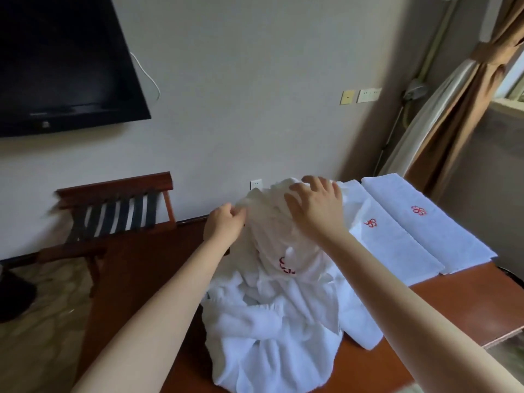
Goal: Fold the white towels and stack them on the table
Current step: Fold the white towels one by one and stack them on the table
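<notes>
A heap of crumpled white towels (272, 321) lies in the middle of the brown wooden table (453, 302). My left hand (225, 226) pinches the edge of the topmost white towel (269, 219), which is lifted off the heap and shows a red emblem. My right hand (316, 207) lies on the upper right of that same towel with its fingers spread and slightly bent. Two folded white towels with red emblems lie flat side by side at the table's far right, one (391, 239) nearer the heap and one (431, 219) by the edge.
A wooden luggage rack (113, 211) with dark straps stands left of the table against the wall. A black television (62, 61) hangs at the upper left. Brown and white curtains (459, 109) hang at the right by a window. Patterned carpet covers the floor at the lower left.
</notes>
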{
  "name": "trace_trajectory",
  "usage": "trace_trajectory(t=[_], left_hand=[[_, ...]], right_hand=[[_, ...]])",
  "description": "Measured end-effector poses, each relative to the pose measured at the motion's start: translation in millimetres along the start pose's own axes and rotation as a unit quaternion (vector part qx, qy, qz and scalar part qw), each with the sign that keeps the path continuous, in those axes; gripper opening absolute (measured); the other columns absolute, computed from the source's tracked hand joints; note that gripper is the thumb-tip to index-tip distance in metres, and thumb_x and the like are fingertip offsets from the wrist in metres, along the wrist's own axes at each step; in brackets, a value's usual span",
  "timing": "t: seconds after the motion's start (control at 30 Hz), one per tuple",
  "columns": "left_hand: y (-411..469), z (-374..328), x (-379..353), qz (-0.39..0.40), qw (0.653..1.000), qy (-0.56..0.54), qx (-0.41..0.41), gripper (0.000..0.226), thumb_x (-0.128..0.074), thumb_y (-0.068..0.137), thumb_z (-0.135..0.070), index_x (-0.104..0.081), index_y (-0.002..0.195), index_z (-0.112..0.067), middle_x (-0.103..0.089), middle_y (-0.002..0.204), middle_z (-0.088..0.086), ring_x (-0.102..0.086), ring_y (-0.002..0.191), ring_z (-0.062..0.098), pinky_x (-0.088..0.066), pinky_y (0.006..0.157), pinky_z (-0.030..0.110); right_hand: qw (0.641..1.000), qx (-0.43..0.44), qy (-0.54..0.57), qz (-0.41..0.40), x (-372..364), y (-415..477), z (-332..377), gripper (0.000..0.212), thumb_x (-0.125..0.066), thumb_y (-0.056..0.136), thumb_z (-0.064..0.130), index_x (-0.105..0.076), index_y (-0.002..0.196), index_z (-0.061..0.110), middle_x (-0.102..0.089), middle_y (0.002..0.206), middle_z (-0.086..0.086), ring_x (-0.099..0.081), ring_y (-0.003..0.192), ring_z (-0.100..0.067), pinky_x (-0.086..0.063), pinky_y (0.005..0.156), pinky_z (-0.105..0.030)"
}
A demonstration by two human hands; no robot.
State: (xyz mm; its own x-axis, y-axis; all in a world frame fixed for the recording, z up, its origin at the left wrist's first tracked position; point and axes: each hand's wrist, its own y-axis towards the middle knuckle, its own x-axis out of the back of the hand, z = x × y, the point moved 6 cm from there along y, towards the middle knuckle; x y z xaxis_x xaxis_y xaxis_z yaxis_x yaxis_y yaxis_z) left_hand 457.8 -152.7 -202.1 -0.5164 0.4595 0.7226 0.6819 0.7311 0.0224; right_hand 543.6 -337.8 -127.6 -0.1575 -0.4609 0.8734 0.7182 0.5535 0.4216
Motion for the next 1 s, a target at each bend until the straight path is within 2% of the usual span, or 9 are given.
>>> trace_trajectory(t=[0.13, 0.23, 0.33, 0.43, 0.53, 0.6, 0.73, 0.87, 1.0], left_hand=[[-2, 65, -16, 0.092, 0.992, 0.074, 0.050, 0.049, -0.040, 0.094, -0.043, -0.051, 0.065, -0.005, -0.066, 0.090, 0.024, -0.062, 0.083, 0.036, -0.044, 0.065, 0.039], [-14, 112, -30, 0.149, 0.980, 0.074, 0.113, 0.067, -0.043, 0.084, -0.062, -0.059, 0.102, 0.001, -0.062, 0.112, 0.023, -0.062, 0.094, 0.034, -0.044, 0.060, 0.038], [-35, 145, -56, 0.247, 0.952, 0.107, 0.147, 0.079, -0.049, 0.083, -0.066, -0.039, 0.138, -0.010, -0.051, 0.129, 0.013, -0.056, 0.103, 0.026, -0.043, 0.063, 0.027], [-60, 174, -86, 0.294, 0.928, 0.060, 0.221, 0.098, -0.064, 0.075, -0.065, -0.021, 0.148, -0.017, -0.046, 0.132, 0.010, -0.052, 0.109, 0.028, -0.048, 0.069, 0.033], [-83, 189, -112, 0.305, 0.917, -0.008, 0.256, 0.114, -0.066, 0.075, -0.063, 0.010, 0.152, -0.025, -0.027, 0.152, 0.015, -0.041, 0.129, 0.037, -0.047, 0.077, 0.039], [-87, 188, -124, 0.285, 0.930, -0.035, 0.230, 0.114, -0.067, 0.077, -0.059, 0.010, 0.152, -0.023, -0.030, 0.151, 0.014, -0.042, 0.130, 0.033, -0.043, 0.084, 0.034], [-75, 172, -141, 0.283, 0.931, -0.079, 0.217, 0.116, -0.072, 0.073, -0.057, 0.004, 0.153, -0.022, -0.041, 0.144, 0.013, -0.053, 0.119, 0.029, -0.046, 0.077, 0.029], [-55, 152, -152, 0.269, 0.935, -0.102, 0.206, 0.110, -0.070, 0.073, -0.057, -0.002, 0.153, -0.026, -0.058, 0.106, 0.003, -0.061, 0.079, 0.017, -0.048, 0.057, 0.026], [-37, 143, -159, 0.246, 0.949, -0.091, 0.174, 0.094, -0.066, 0.080, -0.052, -0.010, 0.151, -0.023, -0.046, 0.081, -0.009, -0.053, 0.066, 0.009, -0.043, 0.050, 0.023]], right_hand=[[0.990, 0.124, 0.037, 0.061, -23, -13, 59, 0.034, -0.053, 0.092, 0.032, -0.064, 0.120, 0.016, -0.056, 0.127, -0.004, -0.044, 0.124, -0.025, -0.029, 0.103, -0.034], [0.972, 0.170, 0.066, 0.148, -61, -34, 89, 0.038, -0.052, 0.094, 0.031, -0.058, 0.128, 0.016, -0.051, 0.133, -0.003, -0.042, 0.125, -0.024, -0.036, 0.096, -0.033], [0.938, 0.166, 0.108, 0.286, -109, -65, 96, 0.048, -0.055, 0.094, 0.033, -0.047, 0.139, 0.017, -0.044, 0.141, -0.004, -0.043, 0.126, -0.024, -0.043, 0.095, -0.034], [0.892, 0.121, 0.085, 0.428, -154, -102, 74, 0.065, -0.062, 0.089, 0.042, -0.037, 0.146, 0.022, -0.041, 0.146, -0.002, -0.040, 0.132, -0.022, -0.036, 0.104, -0.032], [0.876, 0.140, -0.020, 0.461, -177, -127, 44, 0.064, -0.066, 0.083, 0.047, -0.044, 0.140, 0.027, -0.044, 0.139, -0.001, -0.040, 0.130, -0.022, -0.037, 0.104, -0.037], [0.879, 0.146, -0.051, 0.450, -179, -134, 30, 0.060, -0.066, 0.080, 0.047, -0.048, 0.135, 0.030, -0.042, 0.140, 0.002, -0.038, 0.130, -0.022, -0.039, 0.100, -0.038], [0.893, 0.135, -0.034, 0.428, -174, -134, 15, 0.055, -0.061, 0.080, 0.051, -0.055, 0.130, 0.029, -0.044, 0.140, 0.006, -0.036, 0.132, -0.019, -0.037, 0.098, -0.037], [0.899, 0.120, -0.024, 0.420, -172, -127, 2, 0.049, -0.065, 0.082, 0.040, -0.056, 0.128, 0.027, -0.046, 0.138, 0.006, -0.036, 0.132, -0.017, -0.037, 0.097, -0.032], [0.902, 0.101, -0.012, 0.419, -174, -113, -2, 0.053, -0.066, 0.084, 0.032, -0.051, 0.134, 0.033, -0.047, 0.137, 0.007, -0.040, 0.130, -0.016, -0.036, 0.098, -0.029]])
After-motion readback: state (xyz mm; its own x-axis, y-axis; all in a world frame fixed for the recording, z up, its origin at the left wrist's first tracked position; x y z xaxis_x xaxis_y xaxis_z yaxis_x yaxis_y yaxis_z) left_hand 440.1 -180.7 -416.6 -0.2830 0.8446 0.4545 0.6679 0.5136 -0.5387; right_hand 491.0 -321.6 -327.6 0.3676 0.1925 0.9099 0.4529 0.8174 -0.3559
